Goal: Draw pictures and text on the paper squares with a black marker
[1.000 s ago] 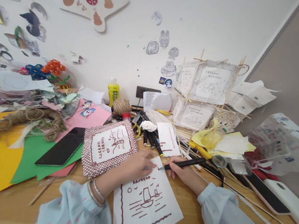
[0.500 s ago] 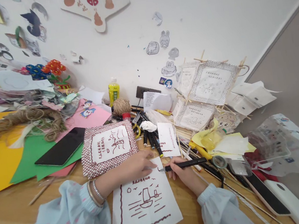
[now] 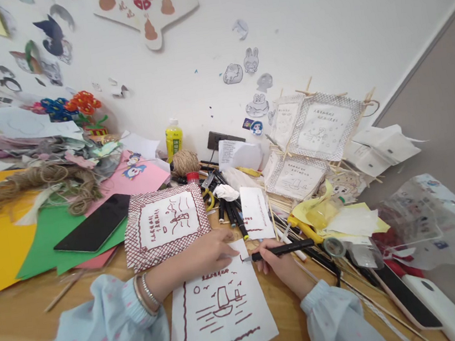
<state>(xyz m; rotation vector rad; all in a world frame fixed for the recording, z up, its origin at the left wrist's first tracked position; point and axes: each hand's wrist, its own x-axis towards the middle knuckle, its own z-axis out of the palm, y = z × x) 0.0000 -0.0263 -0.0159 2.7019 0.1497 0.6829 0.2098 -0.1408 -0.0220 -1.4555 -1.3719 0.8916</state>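
Observation:
My right hand (image 3: 276,263) grips a black marker pen (image 3: 284,250), its tip touching the upper right edge of a white sheet of paper (image 3: 248,329). That sheet bears a brown line drawing of a sailing boat, birds, a circle, a row of writing and wavy border lines. Across the sheet's top lies my left hand (image 3: 211,252), fingers extended and pressing the paper down, one fingertip near the pen tip. Just behind the left hand rests a finished-looking drawing with a cross-hatched border (image 3: 165,223). A smaller white sheet (image 3: 257,211) with brown marks lies beyond the pen.
Several black markers (image 3: 230,213) lie behind the hands. A black phone (image 3: 94,224) rests on coloured paper at left. Twine (image 3: 185,164) and a yellow-green bottle (image 3: 173,138) stand near the wall. At right are a stick-framed paper lantern (image 3: 317,131), tape (image 3: 334,247) and a plastic bag (image 3: 435,221).
The pen tip has shifted very slightly, and a short brown mark at the sheet's upper right edge has grown a little. My left hand stays in place.

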